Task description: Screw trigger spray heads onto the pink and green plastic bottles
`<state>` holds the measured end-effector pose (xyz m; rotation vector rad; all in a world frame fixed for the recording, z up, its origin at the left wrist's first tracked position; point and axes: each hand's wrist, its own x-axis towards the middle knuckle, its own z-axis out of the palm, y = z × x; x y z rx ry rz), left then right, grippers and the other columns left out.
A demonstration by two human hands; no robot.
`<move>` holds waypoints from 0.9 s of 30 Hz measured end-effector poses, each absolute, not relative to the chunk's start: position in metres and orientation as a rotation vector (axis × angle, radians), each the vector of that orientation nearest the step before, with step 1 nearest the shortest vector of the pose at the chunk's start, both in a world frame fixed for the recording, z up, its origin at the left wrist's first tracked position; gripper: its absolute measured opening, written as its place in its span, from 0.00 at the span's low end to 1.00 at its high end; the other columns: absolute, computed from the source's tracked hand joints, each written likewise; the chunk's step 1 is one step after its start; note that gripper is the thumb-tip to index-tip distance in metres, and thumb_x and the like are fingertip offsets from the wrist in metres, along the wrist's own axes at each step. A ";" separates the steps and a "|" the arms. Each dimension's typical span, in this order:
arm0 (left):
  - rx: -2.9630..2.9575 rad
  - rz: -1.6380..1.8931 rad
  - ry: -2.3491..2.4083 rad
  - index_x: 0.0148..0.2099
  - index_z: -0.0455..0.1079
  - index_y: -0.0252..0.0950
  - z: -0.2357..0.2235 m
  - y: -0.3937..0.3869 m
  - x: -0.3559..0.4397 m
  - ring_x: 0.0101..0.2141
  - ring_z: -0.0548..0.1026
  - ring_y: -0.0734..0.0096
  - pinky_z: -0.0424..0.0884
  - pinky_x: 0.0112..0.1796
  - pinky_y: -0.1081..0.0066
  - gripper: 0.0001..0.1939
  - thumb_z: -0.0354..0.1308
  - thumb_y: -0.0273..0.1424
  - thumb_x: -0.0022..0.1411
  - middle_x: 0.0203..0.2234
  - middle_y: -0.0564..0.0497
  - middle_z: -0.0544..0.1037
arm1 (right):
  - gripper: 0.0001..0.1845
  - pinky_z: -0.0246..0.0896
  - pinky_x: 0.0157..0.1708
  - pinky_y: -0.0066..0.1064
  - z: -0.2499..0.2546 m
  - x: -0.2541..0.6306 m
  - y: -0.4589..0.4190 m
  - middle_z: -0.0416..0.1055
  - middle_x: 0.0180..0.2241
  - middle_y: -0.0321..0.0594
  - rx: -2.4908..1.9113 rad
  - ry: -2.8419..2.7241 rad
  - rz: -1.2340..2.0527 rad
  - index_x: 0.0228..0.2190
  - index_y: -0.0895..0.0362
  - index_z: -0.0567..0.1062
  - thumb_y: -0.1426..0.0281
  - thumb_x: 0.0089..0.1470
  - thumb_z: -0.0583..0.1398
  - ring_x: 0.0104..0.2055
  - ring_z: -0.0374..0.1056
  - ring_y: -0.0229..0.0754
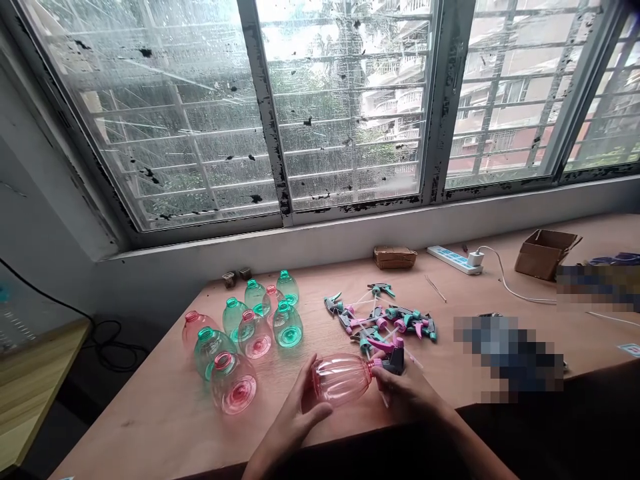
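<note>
Over a brown wooden surface (145,408), the left hand (299,419) cups a translucent-pink plastic bottle (343,379), right hand (407,392) gripping the pink-and-black trigger sprayer (396,360) at its neck; uncapped green and pink bottles (287,327) remain.

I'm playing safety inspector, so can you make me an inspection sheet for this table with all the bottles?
Surface: brown table, in front of a window.
Job's things: pink bottle lying sideways, with a pink-and-black spray head at its neck; green bottles and other pink bottles standing on the left without heads; loose spray heads piled beyond the hands.
Clutter: small cardboard box, open cardboard box, power strip; pixelated patches on the right, cannot tell what.
Left hand: at the held bottle's base.
Right hand: at the spray head.
Cables: white cable plugged into the strip; black cable at far left.
Surroundings: window frame has dark, peeling-looking patches.
Spills: nothing seen.
</note>
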<state>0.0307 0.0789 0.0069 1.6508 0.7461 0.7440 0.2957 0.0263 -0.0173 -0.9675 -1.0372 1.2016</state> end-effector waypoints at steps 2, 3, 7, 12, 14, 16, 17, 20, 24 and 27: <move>1.646 0.749 0.750 0.72 0.48 0.43 0.005 0.080 0.031 0.68 0.57 0.49 0.53 0.67 0.50 0.43 0.62 0.47 0.62 0.70 0.43 0.58 | 0.25 0.59 0.14 0.27 -0.018 0.296 0.027 0.68 0.16 0.27 -0.968 -1.034 1.198 0.33 0.55 0.68 0.51 0.45 0.71 0.13 0.61 0.34; 1.649 0.747 0.751 0.72 0.49 0.44 0.005 0.080 0.031 0.68 0.57 0.48 0.54 0.67 0.50 0.42 0.61 0.47 0.63 0.70 0.43 0.58 | 0.25 0.59 0.14 0.27 -0.018 0.296 0.027 0.68 0.16 0.27 -0.968 -1.033 1.197 0.33 0.54 0.68 0.51 0.45 0.71 0.13 0.61 0.34; 1.702 0.751 0.747 0.71 0.51 0.47 0.005 0.079 0.032 0.69 0.55 0.49 0.50 0.68 0.50 0.46 0.70 0.39 0.56 0.71 0.47 0.54 | 0.25 0.60 0.14 0.27 -0.019 0.297 0.027 0.69 0.16 0.27 -0.967 -1.029 1.190 0.33 0.54 0.68 0.52 0.46 0.71 0.13 0.61 0.34; 1.739 0.751 0.760 0.73 0.45 0.46 0.006 0.077 0.032 0.70 0.51 0.49 0.44 0.69 0.49 0.53 0.72 0.37 0.53 0.72 0.45 0.53 | 0.25 0.60 0.14 0.26 -0.020 0.296 0.027 0.69 0.16 0.28 -0.957 -1.024 1.187 0.33 0.54 0.68 0.52 0.46 0.71 0.13 0.61 0.34; 1.740 0.744 0.768 0.73 0.45 0.44 0.006 0.077 0.031 0.70 0.50 0.50 0.45 0.69 0.50 0.48 0.67 0.41 0.59 0.72 0.45 0.52 | 0.25 0.60 0.14 0.26 -0.022 0.295 0.027 0.69 0.16 0.27 -0.953 -1.020 1.185 0.33 0.54 0.68 0.52 0.46 0.71 0.12 0.61 0.34; 1.745 0.741 0.773 0.73 0.47 0.43 0.005 0.078 0.030 0.70 0.49 0.52 0.46 0.68 0.51 0.39 0.58 0.44 0.67 0.72 0.46 0.52 | 0.24 0.60 0.13 0.26 -0.025 0.295 0.029 0.69 0.15 0.27 -0.949 -1.021 1.184 0.33 0.55 0.68 0.53 0.46 0.71 0.12 0.61 0.34; 1.751 0.742 0.771 0.73 0.48 0.42 0.004 0.079 0.030 0.70 0.49 0.52 0.47 0.68 0.51 0.36 0.55 0.44 0.68 0.72 0.46 0.52 | 0.24 0.60 0.13 0.26 -0.026 0.295 0.029 0.69 0.15 0.27 -0.945 -1.023 1.185 0.33 0.55 0.68 0.53 0.47 0.71 0.12 0.61 0.34; 1.777 0.747 0.757 0.73 0.47 0.45 0.000 0.082 0.030 0.70 0.52 0.51 0.47 0.68 0.51 0.40 0.60 0.43 0.65 0.72 0.45 0.52 | 0.23 0.61 0.13 0.26 -0.028 0.297 0.031 0.69 0.15 0.27 -0.933 -1.021 1.182 0.34 0.55 0.68 0.54 0.49 0.70 0.12 0.62 0.35; 1.820 0.754 0.731 0.73 0.43 0.45 -0.006 0.085 0.033 0.70 0.52 0.49 0.41 0.69 0.49 0.54 0.72 0.37 0.54 0.71 0.42 0.53 | 0.23 0.61 0.13 0.25 -0.030 0.298 0.031 0.69 0.15 0.27 -0.925 -1.015 1.190 0.35 0.55 0.68 0.56 0.49 0.71 0.12 0.61 0.34; 1.814 0.745 0.730 0.74 0.38 0.42 -0.007 0.084 0.034 0.70 0.51 0.47 0.40 0.69 0.48 0.62 0.75 0.37 0.48 0.71 0.40 0.53 | 0.23 0.61 0.13 0.25 -0.030 0.297 0.029 0.69 0.15 0.27 -0.921 -1.018 1.199 0.34 0.56 0.68 0.56 0.48 0.71 0.12 0.61 0.33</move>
